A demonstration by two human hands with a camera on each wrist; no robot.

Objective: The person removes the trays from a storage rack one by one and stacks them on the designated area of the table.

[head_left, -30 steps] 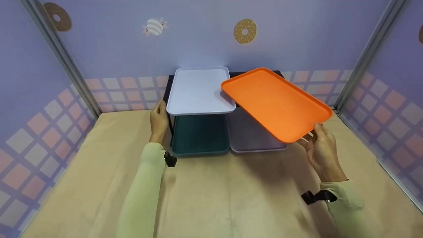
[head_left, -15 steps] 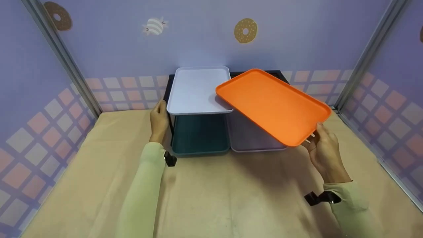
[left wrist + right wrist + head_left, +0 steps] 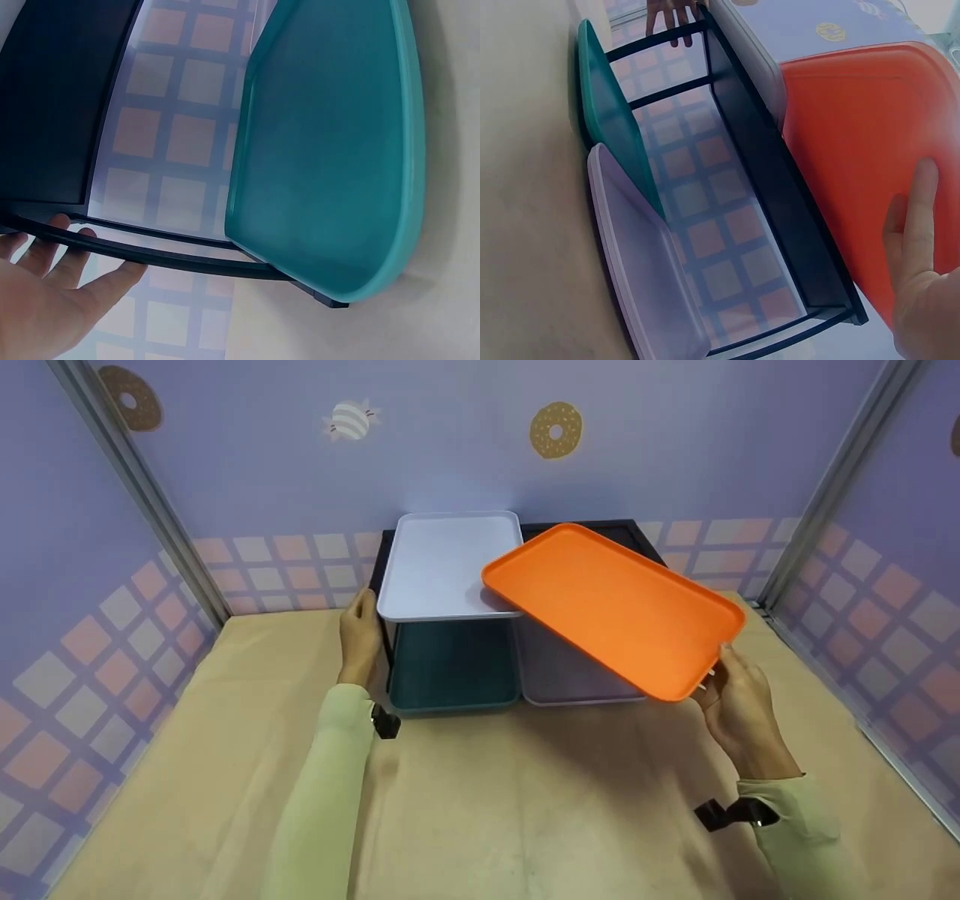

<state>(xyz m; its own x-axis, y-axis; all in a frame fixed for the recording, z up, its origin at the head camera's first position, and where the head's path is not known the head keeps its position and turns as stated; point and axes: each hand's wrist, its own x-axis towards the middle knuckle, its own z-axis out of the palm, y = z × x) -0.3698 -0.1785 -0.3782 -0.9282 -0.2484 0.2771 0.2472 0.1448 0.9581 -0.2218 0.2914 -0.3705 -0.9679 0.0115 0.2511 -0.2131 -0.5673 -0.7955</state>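
Observation:
An orange tray (image 3: 615, 607) is held tilted by my right hand (image 3: 739, 709), which grips its near right corner. In the right wrist view, fingers (image 3: 922, 217) lie against the tray's underside. The tray's left corner overlaps a white tray (image 3: 454, 562) lying on top of a black rack (image 3: 592, 534). My left hand (image 3: 360, 637) rests on the rack's left side; its extended fingers (image 3: 71, 262) touch the black side bar in the left wrist view. Below the rack's top lie a dark green tray (image 3: 456, 667) and a pale purple tray (image 3: 577, 675), side by side.
The rack stands on a beige cloth-covered table (image 3: 450, 802), against a purple back wall (image 3: 450, 450) with printed sweets and checks. Side walls with metal corner posts (image 3: 832, 487) close in the left and right. The cloth extends in front of the lower trays.
My right hand has moved slightly toward me, and the orange tray has shifted left and a little nearer, further over the white tray. My left hand has stayed at the rack's side.

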